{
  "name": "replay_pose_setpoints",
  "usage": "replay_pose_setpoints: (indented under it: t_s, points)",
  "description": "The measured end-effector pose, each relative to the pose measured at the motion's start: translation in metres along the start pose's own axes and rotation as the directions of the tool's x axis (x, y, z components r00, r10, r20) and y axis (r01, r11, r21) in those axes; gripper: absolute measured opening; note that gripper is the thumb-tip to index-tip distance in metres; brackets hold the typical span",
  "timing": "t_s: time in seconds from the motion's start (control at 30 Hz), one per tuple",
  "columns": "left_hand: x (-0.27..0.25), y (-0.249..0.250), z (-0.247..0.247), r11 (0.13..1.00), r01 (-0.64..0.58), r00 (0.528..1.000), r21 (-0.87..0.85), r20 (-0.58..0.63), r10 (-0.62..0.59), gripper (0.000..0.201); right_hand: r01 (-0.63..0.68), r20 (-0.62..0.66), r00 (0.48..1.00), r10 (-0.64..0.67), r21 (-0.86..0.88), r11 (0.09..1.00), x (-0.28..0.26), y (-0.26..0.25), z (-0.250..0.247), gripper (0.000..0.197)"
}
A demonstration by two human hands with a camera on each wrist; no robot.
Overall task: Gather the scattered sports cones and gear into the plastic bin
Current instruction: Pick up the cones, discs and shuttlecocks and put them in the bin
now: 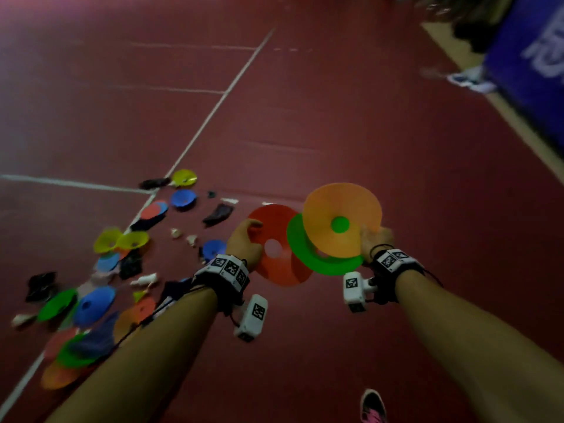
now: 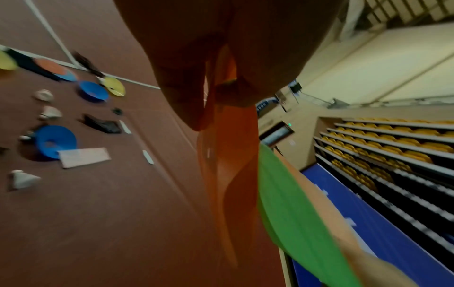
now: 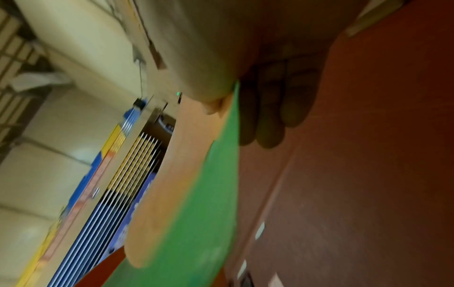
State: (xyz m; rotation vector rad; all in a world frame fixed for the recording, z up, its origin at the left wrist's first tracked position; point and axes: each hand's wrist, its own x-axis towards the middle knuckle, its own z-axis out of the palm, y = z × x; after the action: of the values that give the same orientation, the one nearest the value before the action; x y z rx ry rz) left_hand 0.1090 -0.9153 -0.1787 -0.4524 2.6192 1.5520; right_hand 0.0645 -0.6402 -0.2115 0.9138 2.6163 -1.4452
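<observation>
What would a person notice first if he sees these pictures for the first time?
First, the bright discs held up in the middle: the left hand grips a red cone, and the right hand holds an orange cone stacked over a green cone. Next, the colourful scatter of cones and dark gear on the red floor at the lower left.

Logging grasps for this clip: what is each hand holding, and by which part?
Left hand grips the red cone at its rim. Right hand pinches the orange cone and green cone together at their rims.
</observation>
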Motion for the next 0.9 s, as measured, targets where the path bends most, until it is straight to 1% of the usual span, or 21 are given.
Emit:
replay_pose_setpoints:
  t_s: [0.07, 0.1, 0.2, 0.3, 0.4, 0.47, 0.53, 0.57, 0.67, 0.73, 0.9]
  points:
    - [0.006, 0.041, 0.046, 0.999, -0.047, 0.997, 0.028, 0.059, 0.045, 0.055, -0.061, -0.075, 0.995, 0.062, 0.017, 0.998, 0.029, 0.024, -0.053, 0.038]
    - [0.007, 0.066, 0.080, 0.998, -0.062, 0.994, 0.027, 0.094, 0.059, 0.055, -0.097, -0.115, 0.988, 0.100, 0.029, 0.995, 0.047, 0.040, -0.089, 0.041]
    - [0.006, 0.123, 0.170, 0.997, -0.077, 0.985, -0.019, 0.155, 0.079, 0.056, -0.143, -0.199, 0.968, 0.150, 0.049, 0.988, 0.092, 0.078, -0.178, 0.045]
    - [-0.003, 0.178, 0.274, 0.995, -0.090, 0.967, -0.052, 0.234, 0.100, 0.057, -0.215, -0.273, 0.932, 0.241, 0.122, 0.969, 0.138, 0.120, -0.279, 0.049]
    - [-0.016, 0.235, 0.367, 0.990, -0.099, 0.941, -0.100, 0.315, 0.126, 0.057, -0.246, -0.345, 0.891, 0.297, 0.184, 0.952, 0.173, 0.158, -0.372, 0.053]
    - [-0.026, 0.274, 0.426, 0.983, -0.067, 0.915, -0.170, 0.382, 0.128, 0.058, -0.270, -0.389, 0.862, 0.326, 0.193, 0.943, 0.194, 0.183, -0.432, 0.059]
    - [-0.033, 0.306, 0.474, 0.973, -0.027, 0.881, -0.229, 0.454, 0.132, 0.055, -0.280, -0.429, 0.837, 0.341, 0.200, 0.939, 0.212, 0.204, -0.479, 0.061]
    - [-0.034, 0.322, 0.502, 0.971, -0.029, 0.866, -0.236, 0.479, 0.142, 0.053, -0.284, -0.441, 0.826, 0.351, 0.212, 0.935, 0.223, 0.215, -0.504, 0.061]
    - [-0.029, 0.361, 0.578, 0.967, -0.108, 0.833, -0.233, 0.509, 0.216, 0.053, -0.291, -0.480, 0.797, 0.367, 0.227, 0.929, 0.257, 0.240, -0.566, 0.055]
    - [-0.024, 0.388, 0.629, 0.963, -0.128, 0.811, -0.237, 0.534, 0.239, 0.053, -0.300, -0.510, 0.772, 0.379, 0.233, 0.925, 0.282, 0.253, -0.603, 0.053]
    - [0.004, 0.452, 0.772, 0.965, -0.145, 0.754, -0.217, 0.608, 0.250, 0.046, -0.320, -0.615, 0.671, 0.414, 0.263, 0.910, 0.354, 0.286, -0.683, 0.045]
